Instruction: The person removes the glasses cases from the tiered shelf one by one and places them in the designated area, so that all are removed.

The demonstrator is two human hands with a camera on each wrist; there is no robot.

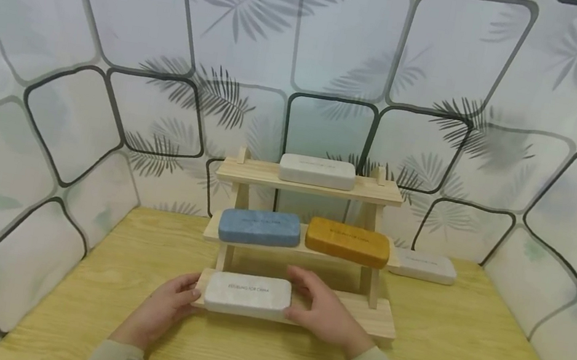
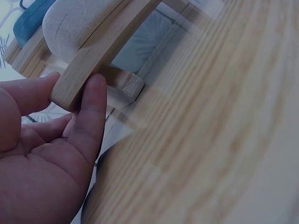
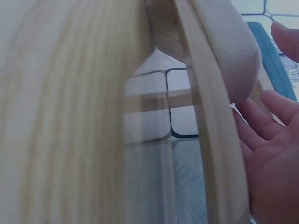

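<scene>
A white glasses case [image 1: 247, 298] with dark lettering lies on the lowest board of a wooden three-tier display shelf [image 1: 378, 325]. My left hand [image 1: 166, 305] pinches the left end of that board; in the left wrist view the thumb is on top and a finger underneath the board end [image 2: 74, 86]. At the case's right end is my right hand [image 1: 324, 313], thumb and fingers spread apart. The right wrist view has its fingertips [image 3: 254, 112] right by the rounded end of the white case [image 3: 233, 56].
On the middle tier are a blue case [image 1: 260, 228] and an orange-yellow case [image 1: 347, 242]. Another white case [image 1: 317, 172] rests on the top tier. One more pale case [image 1: 425, 267] lies on the wooden table [image 1: 464, 355], right of the shelf. Patterned cloth walls [image 1: 251, 56] surround the table.
</scene>
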